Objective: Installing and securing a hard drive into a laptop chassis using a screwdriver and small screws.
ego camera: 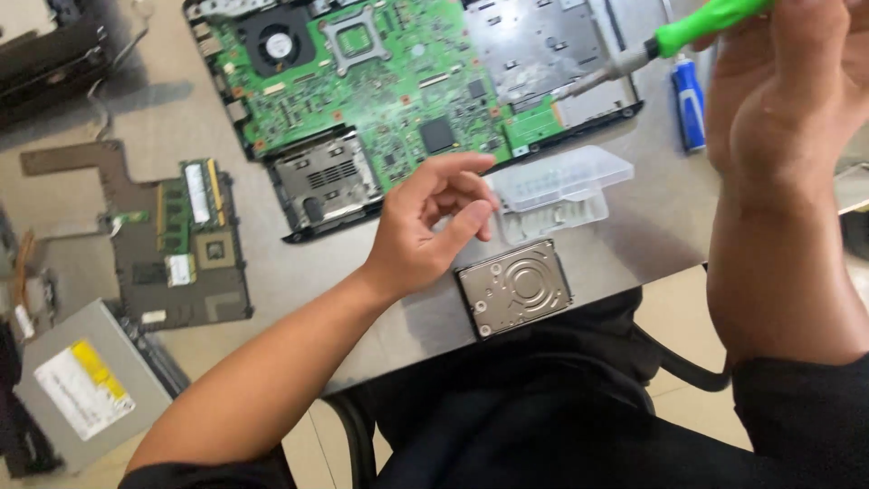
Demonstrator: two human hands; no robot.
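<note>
My right hand (787, 81) is raised at the upper right, closed on a green-handled screwdriver (701, 25) whose metal shaft points down-left toward the opened laptop base. A green motherboard (380, 81) with a black fan fills that base at the top. My left hand (430, 222) hovers over the grey table (652, 217), fingers curled with thumb and fingertips close together; whether something tiny is pinched there cannot be told. Just right of it lies a clear plastic case (557, 186), and below it a bare hard drive (513, 287).
A blue tube-shaped object (690, 104) lies at the right of the table. On the left sit a brown circuit board with memory modules (186, 240) and a grey optical drive with a yellow-white label (81, 385). A black device (50, 59) is at the top left.
</note>
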